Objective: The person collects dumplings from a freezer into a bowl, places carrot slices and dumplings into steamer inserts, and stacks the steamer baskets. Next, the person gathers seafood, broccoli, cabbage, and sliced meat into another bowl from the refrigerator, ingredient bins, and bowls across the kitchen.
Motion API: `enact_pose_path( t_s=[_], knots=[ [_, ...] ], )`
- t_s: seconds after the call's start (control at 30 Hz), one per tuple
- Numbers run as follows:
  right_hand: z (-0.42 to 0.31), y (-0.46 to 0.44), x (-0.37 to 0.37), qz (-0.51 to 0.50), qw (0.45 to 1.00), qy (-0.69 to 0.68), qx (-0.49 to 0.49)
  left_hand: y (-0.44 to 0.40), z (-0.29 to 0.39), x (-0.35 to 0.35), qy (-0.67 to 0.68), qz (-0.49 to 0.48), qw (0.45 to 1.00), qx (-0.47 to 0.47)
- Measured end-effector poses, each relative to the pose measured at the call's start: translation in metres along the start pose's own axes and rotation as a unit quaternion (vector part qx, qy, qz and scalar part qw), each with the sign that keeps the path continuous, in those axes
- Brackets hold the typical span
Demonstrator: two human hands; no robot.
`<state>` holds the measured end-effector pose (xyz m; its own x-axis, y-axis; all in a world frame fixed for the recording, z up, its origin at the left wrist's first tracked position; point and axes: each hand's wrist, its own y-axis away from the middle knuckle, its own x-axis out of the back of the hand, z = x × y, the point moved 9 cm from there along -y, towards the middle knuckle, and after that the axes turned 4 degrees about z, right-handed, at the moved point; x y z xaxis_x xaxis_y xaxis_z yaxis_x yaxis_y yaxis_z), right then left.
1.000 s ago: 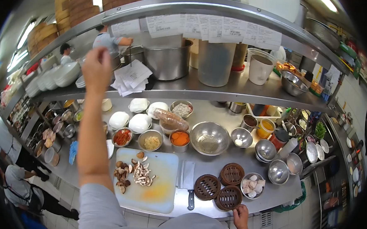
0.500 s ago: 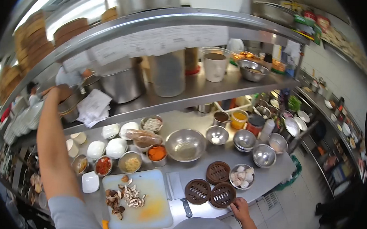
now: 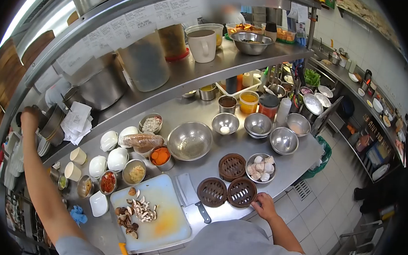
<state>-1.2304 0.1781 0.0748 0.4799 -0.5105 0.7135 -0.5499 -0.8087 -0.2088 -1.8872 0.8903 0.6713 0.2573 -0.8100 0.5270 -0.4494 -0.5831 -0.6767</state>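
Observation:
My left arm stretches up the left side to the shelf, where my left hand (image 3: pixel 29 118) is beside a dark-rimmed metal pot (image 3: pixel 52 126). A dark shape shows at its fingers, but what they do is too small to make out. My right hand (image 3: pixel 265 207) has its fingers closed at the right edge of a dark brown slotted steamer basket (image 3: pixel 242 192) on the counter. A second steamer basket (image 3: pixel 211 192) sits to its left, and another steamer basket (image 3: pixel 232 167) lies just behind. Next to them stands a metal bowl of pale chunks (image 3: pixel 261 168).
A cutting board (image 3: pixel 171 218) holds cut mushrooms (image 3: pixel 144 210); a cleaver (image 3: pixel 189 191) lies to its right, and a yellow-handled knife (image 3: pixel 124 251) at its left. Bowls, including a large metal bowl (image 3: pixel 189 141), stand behind. A steel shelf (image 3: pixel 179 77) spans above the counter.
My left hand has moved further left along the shelf, past the metal pot. The view has shifted with my head. My right hand stays at the same steamer basket.

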Motion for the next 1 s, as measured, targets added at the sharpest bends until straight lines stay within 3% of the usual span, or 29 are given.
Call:
enact_pose_path(
  t_s=[0.03,0.1,0.17,0.2,0.23,0.27,0.3,0.33,0.37,0.4,0.43,0.5,0.57,0.6,0.63,0.67,0.7,0.73,0.77,0.83,0.9,0.97,1.0],
  knots=[
    [-0.001,-0.001,0.000,-0.003,1.000,0.004,0.006,0.002,0.002,0.005,0.000,-0.001,1.000,-0.003],
    [-0.003,-0.002,0.002,-0.019,1.000,-0.005,0.003,0.020,-0.025,0.017,0.132,0.033,0.983,0.121],
    [-0.002,-0.006,-0.001,-0.066,0.997,-0.024,-0.008,0.039,-0.060,0.005,0.142,0.070,0.972,0.172],
    [-0.007,-0.005,-0.001,-0.079,0.997,-0.026,0.002,0.051,-0.071,0.016,0.139,0.092,0.953,0.255],
    [-0.009,-0.005,0.019,0.005,1.000,-0.014,-0.022,0.066,-0.075,0.036,0.132,0.115,0.927,0.333],
    [-0.011,-0.003,0.037,0.089,0.995,-0.005,-0.045,0.082,-0.077,0.042,0.193,0.165,0.894,0.370],
    [-0.017,-0.004,0.054,0.160,0.986,0.038,0.008,0.100,-0.083,0.048,0.249,0.217,0.853,0.403],
    [-0.025,-0.003,0.067,0.231,0.968,0.077,0.060,0.124,-0.054,0.086,0.353,0.278,0.773,0.447],
    [-0.043,-0.007,0.070,0.217,0.972,0.065,0.068,0.138,-0.058,0.076,0.355,0.215,0.756,0.506],
    [-0.055,-0.013,0.083,0.216,0.976,0.006,0.015,0.159,-0.044,0.070,0.516,0.267,0.637,0.507],
    [-0.058,-0.021,0.089,0.219,0.974,-0.047,-0.045,0.171,-0.012,0.068,0.661,0.304,0.488,0.483],
    [-0.080,-0.040,0.079,0.189,0.974,-0.124,-0.009,0.195,0.090,0.110,0.759,0.266,0.435,0.405],
    [-0.104,-0.052,0.042,0.084,0.917,-0.360,-0.147,0.229,0.245,0.160,0.831,0.079,0.385,0.394],
    [-0.125,-0.058,0.022,0.002,0.892,-0.429,-0.147,0.266,0.319,0.153,0.833,-0.011,0.364,0.416],
    [-0.160,-0.060,0.010,-0.060,0.834,-0.526,-0.154,0.307,0.387,0.145,0.769,-0.133,0.493,0.385],
    [-0.182,-0.061,-0.001,-0.099,0.826,-0.530,-0.164,0.326,0.454,0.183,0.697,-0.236,0.592,0.329],
    [-0.197,-0.060,-0.011,-0.143,0.816,-0.534,-0.170,0.378,0.531,0.168,0.786,-0.267,0.445,0.336],
    [-0.191,-0.056,-0.032,-0.199,0.832,-0.479,-0.194,0.398,0.588,0.202,0.852,-0.341,0.280,0.281],
    [-0.174,-0.052,-0.056,-0.256,0.842,-0.422,-0.216,0.414,0.608,0.217,0.844,-0.356,0.295,0.273],
    [-0.145,-0.055,-0.064,-0.240,0.861,-0.388,-0.224,0.435,0.626,0.218,0.836,-0.369,0.306,0.268],
    [-0.110,-0.065,-0.055,-0.137,0.884,-0.353,-0.274,0.437,0.615,0.206,0.824,-0.268,0.429,0.255],
    [-0.078,-0.085,-0.058,-0.063,0.867,-0.404,-0.285,0.444,0.620,0.198,0.820,-0.258,0.441,0.260],
    [-0.066,-0.094,-0.064,-0.038,0.847,-0.443,-0.292,0.432,0.630,0.214,0.791,-0.161,0.587,0.064]
  ],
)
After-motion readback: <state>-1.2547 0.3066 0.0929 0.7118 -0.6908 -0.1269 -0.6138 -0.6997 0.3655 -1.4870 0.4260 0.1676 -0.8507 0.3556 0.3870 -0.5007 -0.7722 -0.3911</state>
